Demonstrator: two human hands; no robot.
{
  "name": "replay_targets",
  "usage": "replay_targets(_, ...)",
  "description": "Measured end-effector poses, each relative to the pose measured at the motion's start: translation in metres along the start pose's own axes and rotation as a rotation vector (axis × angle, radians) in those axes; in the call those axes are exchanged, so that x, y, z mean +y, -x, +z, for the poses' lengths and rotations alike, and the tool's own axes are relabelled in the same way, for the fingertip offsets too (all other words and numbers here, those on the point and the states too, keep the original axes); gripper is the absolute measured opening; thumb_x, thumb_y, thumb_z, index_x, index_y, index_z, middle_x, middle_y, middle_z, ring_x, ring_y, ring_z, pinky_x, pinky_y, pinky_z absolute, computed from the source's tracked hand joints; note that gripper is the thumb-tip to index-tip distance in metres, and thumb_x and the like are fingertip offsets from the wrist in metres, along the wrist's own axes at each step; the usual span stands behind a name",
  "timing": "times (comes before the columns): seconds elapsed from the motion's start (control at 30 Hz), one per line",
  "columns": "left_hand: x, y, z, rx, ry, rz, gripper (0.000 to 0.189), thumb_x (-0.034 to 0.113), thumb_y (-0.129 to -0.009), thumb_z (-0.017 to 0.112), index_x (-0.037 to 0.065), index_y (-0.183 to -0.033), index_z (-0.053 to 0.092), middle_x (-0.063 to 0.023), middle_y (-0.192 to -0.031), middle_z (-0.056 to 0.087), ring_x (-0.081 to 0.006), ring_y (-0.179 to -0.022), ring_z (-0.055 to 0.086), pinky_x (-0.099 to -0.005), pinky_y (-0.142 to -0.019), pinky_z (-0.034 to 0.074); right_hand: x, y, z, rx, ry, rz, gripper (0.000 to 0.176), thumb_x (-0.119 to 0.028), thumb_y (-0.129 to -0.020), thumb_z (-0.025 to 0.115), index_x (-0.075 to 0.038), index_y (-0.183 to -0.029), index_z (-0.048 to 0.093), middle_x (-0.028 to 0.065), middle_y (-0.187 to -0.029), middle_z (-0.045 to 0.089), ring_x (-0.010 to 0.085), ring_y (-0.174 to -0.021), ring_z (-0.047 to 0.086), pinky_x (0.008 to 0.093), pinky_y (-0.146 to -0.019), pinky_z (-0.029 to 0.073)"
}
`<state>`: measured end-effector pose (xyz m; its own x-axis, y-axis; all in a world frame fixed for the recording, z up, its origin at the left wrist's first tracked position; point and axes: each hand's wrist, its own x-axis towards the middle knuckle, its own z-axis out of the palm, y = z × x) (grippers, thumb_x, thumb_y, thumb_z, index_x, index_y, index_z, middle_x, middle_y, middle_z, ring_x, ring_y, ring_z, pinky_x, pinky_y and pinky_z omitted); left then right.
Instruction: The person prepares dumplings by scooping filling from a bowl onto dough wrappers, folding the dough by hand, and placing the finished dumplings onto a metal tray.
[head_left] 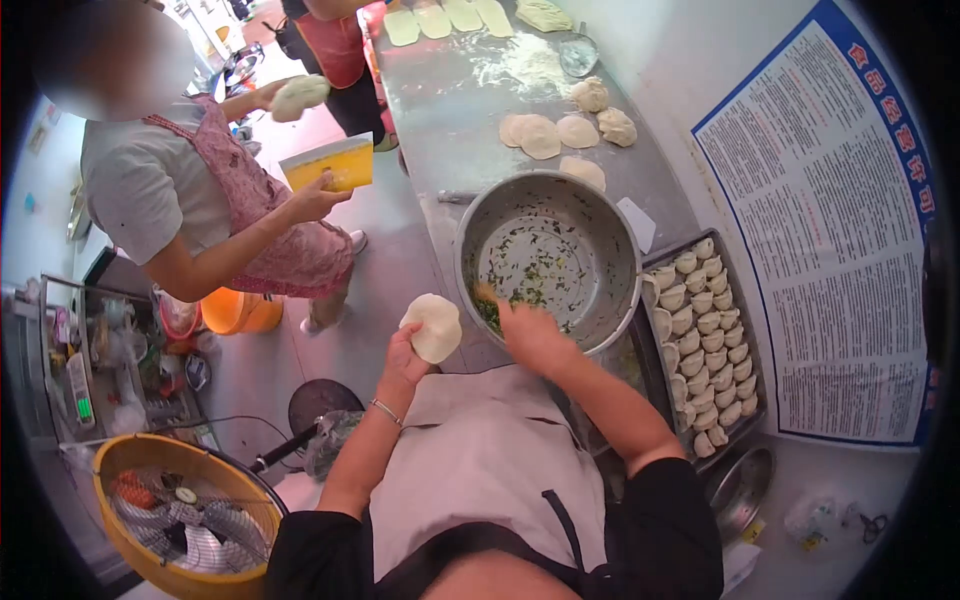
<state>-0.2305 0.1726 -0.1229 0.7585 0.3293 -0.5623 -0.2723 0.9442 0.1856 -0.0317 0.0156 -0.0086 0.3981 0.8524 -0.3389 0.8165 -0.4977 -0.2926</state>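
Note:
My left hand [407, 358] holds a round dough wrapper [434, 328] by its edge, left of a large metal pot [547, 182]. Inside the pot's near left part, my right hand [530, 328] is closed on something that I cannot make out, blurred by motion. Chopped green filling [540, 268] lies scattered over the pot's bottom. To the right of the pot, a tray [757, 345] holds several rows of folded dumplings [710, 322]. More flat wrappers [540, 138] lie on the metal table [430, 110] beyond the pot.
At the left a co-worker in a pink apron [240, 190] holds dough [299, 97] and a yellow container [345, 165]. Another person [335, 50] stands farther back. A fan [190, 505] is at the lower left, a metal bowl [743, 490] at the lower right.

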Motion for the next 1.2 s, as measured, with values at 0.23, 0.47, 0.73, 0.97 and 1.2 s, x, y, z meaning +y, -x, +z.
replay_targets(0.23, -0.003, -0.012, -0.009, 0.072, -0.076, -0.057, 0.047, 0.005, -0.091, 0.055, -0.001, -0.137, 0.048, -0.0198, -0.135, 0.058, -0.0379, -0.124, 0.058, -0.0551, -0.107, 0.047, -0.007, -0.028, -0.028, 0.184, 0.000, 0.100, 0.014, -0.008, -0.087, 0.058, -0.001, -0.097, 0.064, 0.0181, -0.085, 0.070, 0.0325, -0.080, 0.072, 0.0419, -0.067, 0.059)
replay_targets(0.47, 0.001, -0.010, -0.006, 0.104, -0.168, -0.017, 0.047, 0.003, -0.091, 0.056, 0.000, -0.137, 0.049, -0.0188, -0.134, 0.059, -0.0366, -0.123, 0.059, -0.0541, -0.107, 0.047, 0.030, 0.008, 0.011, -0.095, 0.003, 0.009, 0.028, -0.005, -0.088, 0.055, -0.001, -0.116, 0.056, 0.0205, -0.089, 0.067, 0.0410, -0.085, 0.069, 0.0511, -0.074, 0.056)
replay_targets(0.73, -0.003, -0.012, -0.002, 0.061, -0.157, 0.016, 0.043, 0.003, -0.094, 0.054, 0.001, -0.137, 0.049, -0.0175, -0.133, 0.060, -0.0348, -0.121, 0.061, -0.0523, -0.104, 0.050, 0.032, -0.015, 0.054, 0.079, 0.084, 0.008, 0.035, -0.008, -0.089, 0.053, -0.001, -0.123, 0.057, 0.0193, -0.098, 0.070, 0.0360, -0.086, 0.072, 0.0490, -0.074, 0.058)
replay_targets(0.97, -0.015, -0.012, -0.015, 0.168, -0.130, -0.002, 0.039, 0.008, -0.098, 0.052, 0.001, -0.136, 0.049, -0.0172, -0.131, 0.061, -0.0342, -0.120, 0.061, -0.0503, -0.105, 0.050, 0.176, 0.021, 0.028, 0.119, 0.187, 0.309, 0.051, -0.003, -0.088, 0.055, -0.011, -0.138, 0.049, 0.0195, -0.095, 0.069, 0.0378, -0.085, 0.070, 0.0491, -0.073, 0.056)
replay_targets(1.2, -0.021, -0.018, -0.028, 0.085, -0.061, -0.062, 0.044, 0.007, -0.094, 0.054, 0.001, -0.137, 0.048, -0.0176, -0.134, 0.059, -0.0352, -0.123, 0.059, -0.0520, -0.106, 0.049, 0.075, 0.066, 0.037, -0.149, 0.129, 0.103, 0.047, -0.007, -0.088, 0.054, -0.002, -0.134, 0.050, 0.0218, -0.088, 0.070, 0.0370, -0.079, 0.071, 0.0480, -0.071, 0.058)
